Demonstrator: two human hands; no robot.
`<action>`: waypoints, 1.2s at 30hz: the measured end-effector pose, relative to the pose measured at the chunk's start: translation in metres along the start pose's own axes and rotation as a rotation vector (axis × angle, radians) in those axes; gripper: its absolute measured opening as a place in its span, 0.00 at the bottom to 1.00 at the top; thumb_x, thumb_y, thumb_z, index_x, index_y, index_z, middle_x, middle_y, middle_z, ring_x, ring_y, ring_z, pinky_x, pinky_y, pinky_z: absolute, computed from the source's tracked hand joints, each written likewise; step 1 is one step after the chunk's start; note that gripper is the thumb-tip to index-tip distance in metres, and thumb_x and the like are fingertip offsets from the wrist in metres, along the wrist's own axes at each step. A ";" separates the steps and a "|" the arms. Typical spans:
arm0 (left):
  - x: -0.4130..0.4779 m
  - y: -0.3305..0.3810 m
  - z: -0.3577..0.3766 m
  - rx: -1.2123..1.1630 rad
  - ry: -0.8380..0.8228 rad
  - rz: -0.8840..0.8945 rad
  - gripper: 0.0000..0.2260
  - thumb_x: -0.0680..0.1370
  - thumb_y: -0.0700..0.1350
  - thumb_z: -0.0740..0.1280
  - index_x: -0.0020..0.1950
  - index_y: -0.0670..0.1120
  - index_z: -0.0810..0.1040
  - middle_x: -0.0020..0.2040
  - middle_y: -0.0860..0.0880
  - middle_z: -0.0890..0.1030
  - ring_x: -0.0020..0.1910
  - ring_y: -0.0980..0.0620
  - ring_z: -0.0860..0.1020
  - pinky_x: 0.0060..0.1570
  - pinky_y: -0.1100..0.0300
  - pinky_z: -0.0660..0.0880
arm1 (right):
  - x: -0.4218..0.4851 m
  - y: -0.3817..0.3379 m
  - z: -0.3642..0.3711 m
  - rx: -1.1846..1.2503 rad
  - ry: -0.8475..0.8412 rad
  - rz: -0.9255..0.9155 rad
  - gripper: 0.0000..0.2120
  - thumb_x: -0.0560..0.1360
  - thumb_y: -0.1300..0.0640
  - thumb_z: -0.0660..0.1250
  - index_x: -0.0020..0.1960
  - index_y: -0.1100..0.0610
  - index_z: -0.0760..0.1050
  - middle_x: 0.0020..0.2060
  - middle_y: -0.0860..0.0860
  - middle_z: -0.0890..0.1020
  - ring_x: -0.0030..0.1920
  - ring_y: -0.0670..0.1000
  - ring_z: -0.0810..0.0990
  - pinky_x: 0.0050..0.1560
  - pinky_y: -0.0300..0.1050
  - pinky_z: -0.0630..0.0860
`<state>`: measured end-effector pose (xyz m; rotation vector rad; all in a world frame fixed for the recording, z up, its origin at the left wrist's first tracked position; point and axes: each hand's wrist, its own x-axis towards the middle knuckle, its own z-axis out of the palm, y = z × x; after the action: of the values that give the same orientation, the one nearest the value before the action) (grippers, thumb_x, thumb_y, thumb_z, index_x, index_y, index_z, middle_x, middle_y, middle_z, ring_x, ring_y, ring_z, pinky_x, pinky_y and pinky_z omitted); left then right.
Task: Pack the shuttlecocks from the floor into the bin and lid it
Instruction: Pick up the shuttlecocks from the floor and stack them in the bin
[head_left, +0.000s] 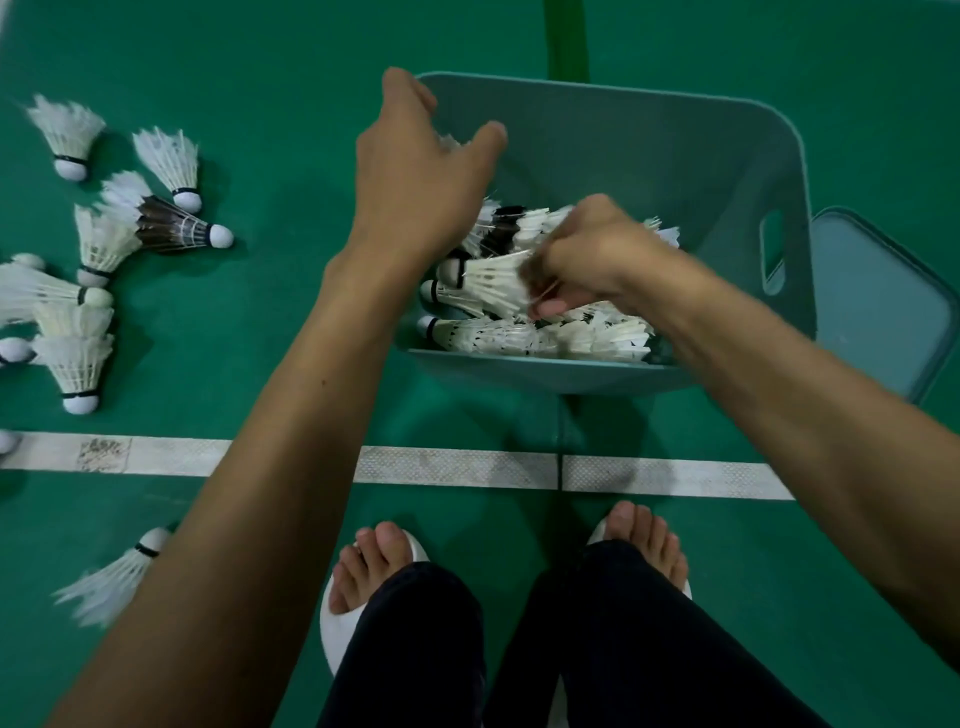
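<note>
A teal plastic bin (623, 119) stands on the green court floor, with several white shuttlecocks (498, 332) lying in its near half. My right hand (587, 254) is inside the bin and grips the feathers of a white shuttlecock (488, 275). Over the bin's left rim hovers my left hand (415, 171), fingers spread and relaxed, holding nothing. Several more shuttlecocks (83, 249), one with dark feathers (176, 228), lie scattered on the floor to the left. The teal lid (883, 306) lies flat on the floor right of the bin.
A white court line (457, 467) runs across the floor in front of my feet (384, 566), which are in white slippers. One shuttlecock (114, 577) lies near my left forearm, below the line.
</note>
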<state>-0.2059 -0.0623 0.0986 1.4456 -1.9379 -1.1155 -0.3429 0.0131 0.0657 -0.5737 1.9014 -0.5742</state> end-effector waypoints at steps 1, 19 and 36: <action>-0.002 0.000 0.001 0.009 -0.025 -0.024 0.19 0.79 0.54 0.68 0.62 0.45 0.68 0.43 0.57 0.72 0.43 0.57 0.73 0.36 0.60 0.67 | 0.004 -0.004 0.010 -0.038 -0.008 -0.016 0.06 0.78 0.69 0.71 0.53 0.71 0.78 0.42 0.65 0.84 0.31 0.58 0.86 0.31 0.45 0.83; -0.022 -0.011 0.014 0.416 -0.535 -0.338 0.36 0.78 0.42 0.69 0.80 0.38 0.53 0.67 0.40 0.75 0.57 0.41 0.76 0.48 0.54 0.71 | 0.033 -0.012 0.036 0.049 0.050 -0.116 0.04 0.74 0.68 0.73 0.43 0.70 0.84 0.23 0.55 0.79 0.18 0.49 0.73 0.21 0.38 0.69; -0.016 -0.019 0.017 0.509 -0.586 -0.295 0.16 0.75 0.37 0.68 0.62 0.45 0.73 0.55 0.44 0.77 0.48 0.42 0.80 0.45 0.51 0.80 | 0.035 -0.011 0.037 0.164 0.152 0.061 0.02 0.73 0.70 0.73 0.43 0.68 0.80 0.24 0.57 0.81 0.21 0.53 0.81 0.26 0.40 0.77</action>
<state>-0.2031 -0.0437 0.0748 1.8661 -2.6203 -1.3523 -0.3199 -0.0218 0.0346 -0.3740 1.9843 -0.7439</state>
